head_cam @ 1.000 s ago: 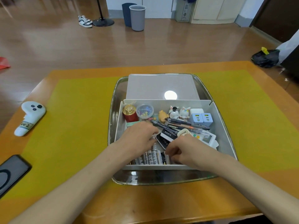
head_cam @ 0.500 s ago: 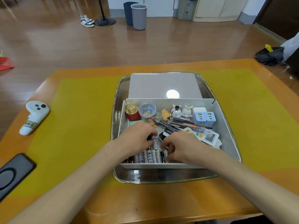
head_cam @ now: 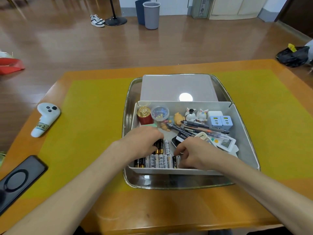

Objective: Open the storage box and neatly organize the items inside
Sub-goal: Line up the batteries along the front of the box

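So the open pale grey plastic storage box [head_cam: 243, 133] sits in a shiny metal tray [head_cam: 128, 102] on the yellow-green mat [head_cam: 94, 133], lid [head_cam: 176, 87] lying flat just behind it. Both hands are inside the near half of the box.

A row of white and black-gold AA batteries [head_cam: 157, 161] lies along the near wall, side by side, each with its long axis pointing away from the person. The row sits between the two hands, a bit nearer than the left one. Two more, a black-gold battery [head_cam: 159, 146] and a white battery [head_cam: 167, 146], lie just behind the row, pointing the same way.

The left hand [head_cam: 144, 143] comes in from the lower left, palm down, fingers curled over the black-gold one, touching it. Can't tell if it's actually gripping it.

The right hand [head_cam: 194, 153] comes in from the lower right, knuckles up, fingers curled down onto the right end of the row, apparently pinching a battery there, though the fingertips are hidden.

Further back: a red jar with gold lid [head_cam: 144, 116], a clear round tub of pins [head_cam: 160, 113], small animal figurines [head_cam: 196, 115], pale blue chargers [head_cam: 220, 122] and some pens [head_cam: 203, 128] lying crosswise.
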